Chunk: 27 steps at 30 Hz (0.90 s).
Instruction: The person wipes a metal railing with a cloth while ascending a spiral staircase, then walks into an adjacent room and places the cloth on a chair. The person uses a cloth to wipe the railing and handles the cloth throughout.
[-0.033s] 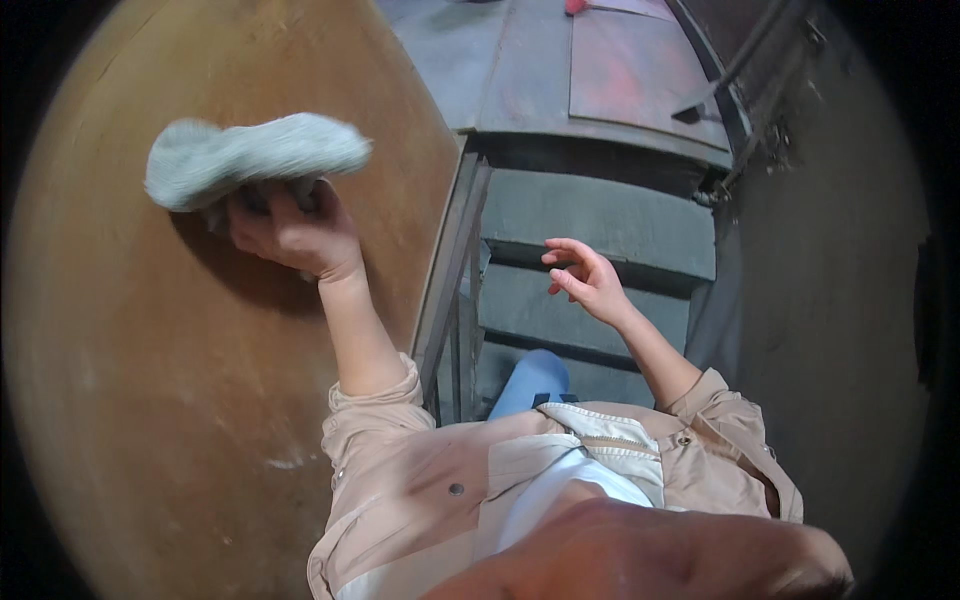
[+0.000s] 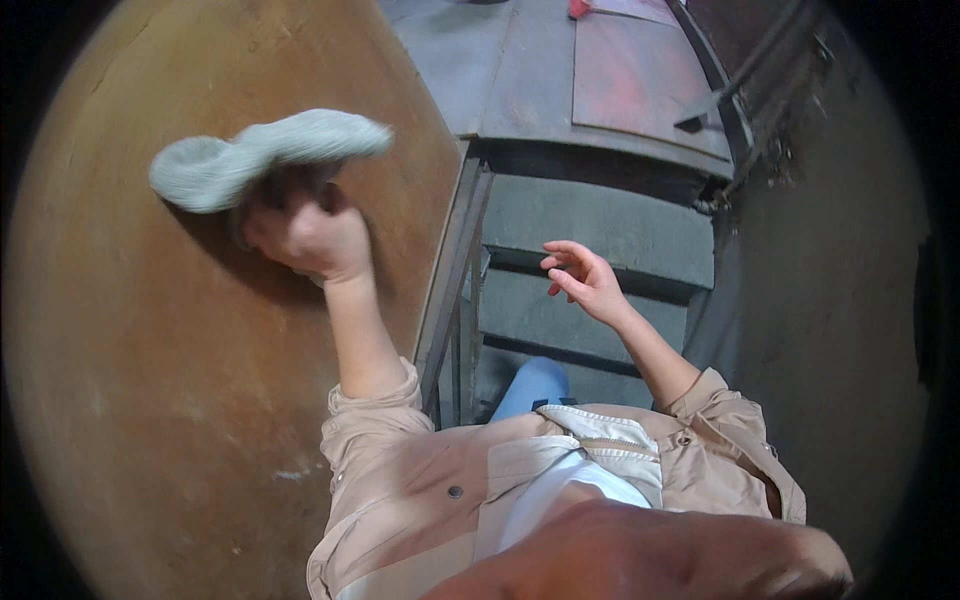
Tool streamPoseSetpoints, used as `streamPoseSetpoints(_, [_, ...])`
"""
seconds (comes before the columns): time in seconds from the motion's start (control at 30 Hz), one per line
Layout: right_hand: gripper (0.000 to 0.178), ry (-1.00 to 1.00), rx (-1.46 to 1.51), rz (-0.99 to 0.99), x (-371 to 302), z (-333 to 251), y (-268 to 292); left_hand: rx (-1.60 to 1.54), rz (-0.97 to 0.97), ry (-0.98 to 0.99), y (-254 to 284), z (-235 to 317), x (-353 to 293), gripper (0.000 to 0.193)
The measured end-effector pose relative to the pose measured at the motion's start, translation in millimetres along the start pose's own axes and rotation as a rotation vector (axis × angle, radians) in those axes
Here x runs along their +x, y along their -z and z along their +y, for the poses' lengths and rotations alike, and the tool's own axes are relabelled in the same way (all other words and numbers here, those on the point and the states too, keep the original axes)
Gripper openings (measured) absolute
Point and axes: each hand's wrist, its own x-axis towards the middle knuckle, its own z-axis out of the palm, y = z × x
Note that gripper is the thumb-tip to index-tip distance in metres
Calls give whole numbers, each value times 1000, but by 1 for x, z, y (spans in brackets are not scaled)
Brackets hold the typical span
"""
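Observation:
My left hand [image 2: 312, 238] is closed round the underside of a pale, fluffy pad [image 2: 270, 150], long and bent in the middle. Motion blurs the fingers, and the pad hides part of them, along with any handle it may have. The pad is over a large brown, worn panel [image 2: 190, 360] on the left and casts a dark shadow on it. My right hand [image 2: 588, 282] hovers over the grey steps [image 2: 600, 225], its fingers loosely curled and apart, with nothing in them.
A metal rail [image 2: 455, 270] runs between the brown panel and the steps. Beyond the top step lies a grey platform [image 2: 535, 80] with a pink-stained board [image 2: 640, 85] on it. A dark wall or floor [image 2: 820, 300] bounds the right side.
My left hand and the fluffy pad have shifted slightly to the right, and the pad's right end sits a bit higher. My right hand has hardly moved.

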Motion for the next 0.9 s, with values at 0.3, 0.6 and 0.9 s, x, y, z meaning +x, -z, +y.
streamPoseSetpoints(0.3, [21,-460,-196,164,-45,1,87,-504,-920,-60,-83,39,-28,31])
streamPoseSetpoints(0.6, [16,-666,-445,552,-171,37,222,-513,31,-108,-83,80,193,43])
streamPoseSetpoints(0.9, [19,-746,-340,565,-87,55,304,394,-381,-211,-101,89,207,37])
